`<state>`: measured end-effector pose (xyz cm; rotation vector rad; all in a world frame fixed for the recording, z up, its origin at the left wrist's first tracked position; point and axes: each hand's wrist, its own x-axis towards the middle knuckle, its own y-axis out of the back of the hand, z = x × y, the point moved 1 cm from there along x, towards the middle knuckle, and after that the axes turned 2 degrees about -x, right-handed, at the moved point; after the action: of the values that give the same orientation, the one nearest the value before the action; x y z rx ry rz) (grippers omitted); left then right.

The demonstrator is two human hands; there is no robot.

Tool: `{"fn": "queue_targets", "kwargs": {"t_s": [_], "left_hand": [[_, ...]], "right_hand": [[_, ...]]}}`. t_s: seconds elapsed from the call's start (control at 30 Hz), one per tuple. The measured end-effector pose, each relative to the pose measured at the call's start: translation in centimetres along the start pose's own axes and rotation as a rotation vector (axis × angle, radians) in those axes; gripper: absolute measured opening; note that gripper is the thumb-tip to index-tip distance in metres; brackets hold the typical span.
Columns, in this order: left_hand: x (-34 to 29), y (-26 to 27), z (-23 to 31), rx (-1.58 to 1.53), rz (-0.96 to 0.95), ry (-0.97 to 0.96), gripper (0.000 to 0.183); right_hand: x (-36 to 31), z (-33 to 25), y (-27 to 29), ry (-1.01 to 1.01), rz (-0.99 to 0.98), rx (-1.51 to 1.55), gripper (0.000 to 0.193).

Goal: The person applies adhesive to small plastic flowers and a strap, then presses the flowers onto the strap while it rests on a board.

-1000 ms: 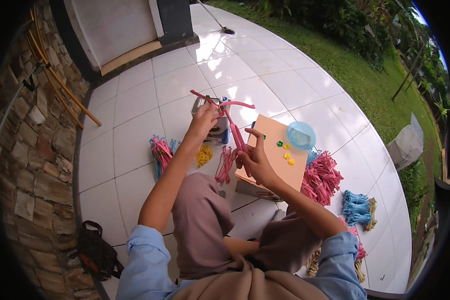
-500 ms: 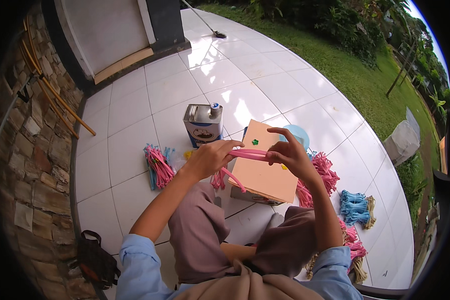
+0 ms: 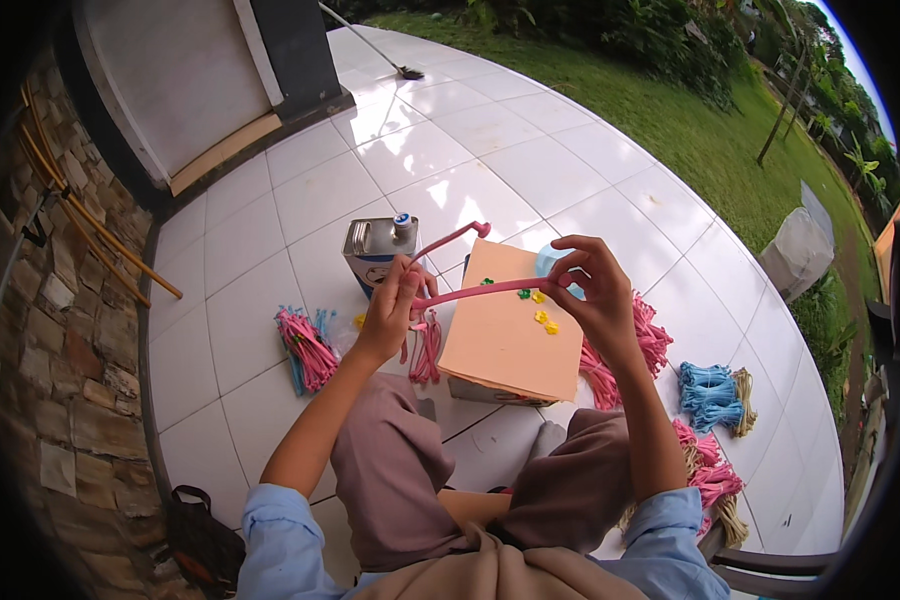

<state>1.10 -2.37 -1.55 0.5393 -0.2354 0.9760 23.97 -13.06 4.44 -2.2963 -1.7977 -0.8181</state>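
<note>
My left hand [image 3: 394,312] is closed on a long, soft pink strip [image 3: 495,290], folded over at the fingers. From there one length slants up and away to a small knobbed end. The other length stretches across to my right hand [image 3: 588,290], whose thumb and fingertip pinch it. Below the strip stands a box with a peach-coloured board [image 3: 500,350] on top. On that board lie small green flower-shaped pieces [image 3: 524,294] and yellow ones [image 3: 545,318]. A few pink strips [image 3: 425,348] hang or lie beside the box, under my left hand.
Behind my left hand stands a metal can [image 3: 370,240] with a blue-and-white cap. Bundles of pink and blue strips [image 3: 308,348] lie left; more pink [image 3: 652,335] and blue bundles [image 3: 708,395] lie right. A light-blue round item [image 3: 547,260] is partly hidden behind my right hand.
My left hand has moved left and turned, and the strip's knobbed end now points up and away instead of hanging down. My right hand has shifted slightly, uncovering more flower pieces.
</note>
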Motion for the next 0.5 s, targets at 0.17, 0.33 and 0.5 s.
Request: {"fn": "queue_targets", "kwargs": {"t_s": [0.17,0.33,0.5], "left_hand": [[0.9,-0.5,0.2,-0.611,0.002,0.318,0.018],[0.4,-1.7,-3.0,-0.361,-0.031,0.253,0.031],[0.3,-2.1,-3.4,-0.283,-0.119,0.348,0.031]], "right_hand": [[0.3,3.1,0.8,-0.082,0.070,0.019,0.037],[-1.6,11.8,2.3,-0.388,-0.043,-0.118,0.043],[-5.1,18.8,2.5,-0.472,-0.328,-0.445,0.041]]}}
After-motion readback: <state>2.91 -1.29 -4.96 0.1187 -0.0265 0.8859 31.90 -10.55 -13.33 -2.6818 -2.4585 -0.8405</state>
